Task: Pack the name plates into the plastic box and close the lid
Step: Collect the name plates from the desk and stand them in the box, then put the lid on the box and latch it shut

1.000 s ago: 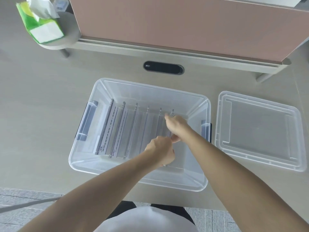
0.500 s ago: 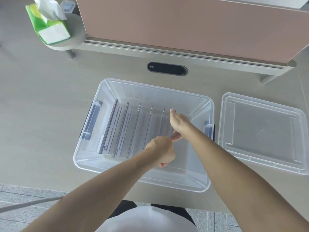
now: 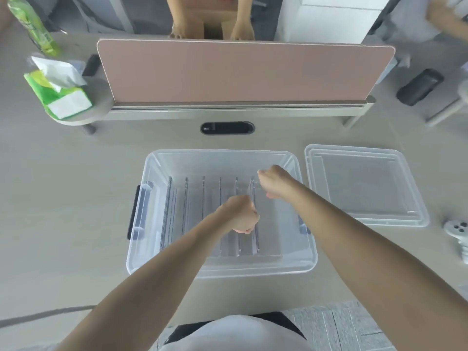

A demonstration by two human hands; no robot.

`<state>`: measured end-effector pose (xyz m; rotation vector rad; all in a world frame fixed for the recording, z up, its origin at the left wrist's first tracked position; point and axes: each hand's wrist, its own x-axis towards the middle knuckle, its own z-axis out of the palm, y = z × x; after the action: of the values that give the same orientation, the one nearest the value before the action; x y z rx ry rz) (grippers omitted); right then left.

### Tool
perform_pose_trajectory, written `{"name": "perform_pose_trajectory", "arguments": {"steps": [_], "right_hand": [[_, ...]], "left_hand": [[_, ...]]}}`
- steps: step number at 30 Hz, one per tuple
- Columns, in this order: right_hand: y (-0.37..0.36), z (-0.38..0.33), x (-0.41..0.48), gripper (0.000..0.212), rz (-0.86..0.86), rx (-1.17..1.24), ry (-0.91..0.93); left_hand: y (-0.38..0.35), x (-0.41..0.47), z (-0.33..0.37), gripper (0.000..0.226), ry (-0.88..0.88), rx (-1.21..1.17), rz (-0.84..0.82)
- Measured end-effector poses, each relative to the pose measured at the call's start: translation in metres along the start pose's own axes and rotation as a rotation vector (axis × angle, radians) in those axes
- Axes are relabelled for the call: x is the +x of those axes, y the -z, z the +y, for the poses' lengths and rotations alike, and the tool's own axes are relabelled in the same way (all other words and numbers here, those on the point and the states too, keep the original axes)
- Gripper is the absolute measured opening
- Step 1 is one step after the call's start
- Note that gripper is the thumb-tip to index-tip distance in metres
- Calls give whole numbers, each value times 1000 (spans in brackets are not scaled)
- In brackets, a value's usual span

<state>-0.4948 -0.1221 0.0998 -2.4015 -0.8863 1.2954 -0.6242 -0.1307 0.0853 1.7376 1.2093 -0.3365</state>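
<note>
A clear plastic box [image 3: 220, 158] with blue side latches stands on the desk in front of me. Several clear acrylic name plates [image 3: 195, 211] stand in a row inside it, from the left side toward the middle. My left hand [image 3: 240, 215] and my right hand [image 3: 274, 181] are both inside the box, fingers closed at the near and far ends of the rightmost name plate [image 3: 254, 239]. The clear lid [image 3: 364, 186] lies flat on the desk to the right of the box.
A pink divider panel [image 3: 240, 69] runs across the back of the desk, with a black cable port [image 3: 227, 128] before it. A green tissue pack [image 3: 59, 89] and green bottle [image 3: 33, 24] sit back left. Another person's hands [image 3: 210, 29] show behind the panel. A grey object [image 3: 458, 230] lies far right.
The camera has tilted up, so more of the room behind the panel shows. Both hands stay on the rightmost name plate, the right hand a little further back in the box.
</note>
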Motion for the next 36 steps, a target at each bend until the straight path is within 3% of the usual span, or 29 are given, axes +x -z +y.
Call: {"name": "perform_pose_trajectory", "arguments": {"steps": [8, 13, 18, 22, 28, 32, 36], "right_hand": [[30, 16, -63, 33, 212, 219, 159], [50, 46, -105, 35, 354, 242, 175], [74, 86, -138, 38, 433, 238, 163], [92, 124, -158, 35, 451, 272, 175], [132, 209, -182, 33, 463, 365, 180], [155, 277, -204, 27, 429, 487, 185], [175, 316, -214, 25, 422, 614, 144]], "left_hand": [[6, -29, 21, 23, -253, -103, 182], [-8, -47, 52, 26, -352, -82, 119], [-38, -60, 75, 30, -441, -238, 27], [-66, -72, 101, 15, -467, -277, 0], [-123, -85, 152, 16, -485, -439, 79], [-169, -91, 176, 13, -430, -407, 116], [-206, -100, 209, 14, -336, -538, 177]]}}
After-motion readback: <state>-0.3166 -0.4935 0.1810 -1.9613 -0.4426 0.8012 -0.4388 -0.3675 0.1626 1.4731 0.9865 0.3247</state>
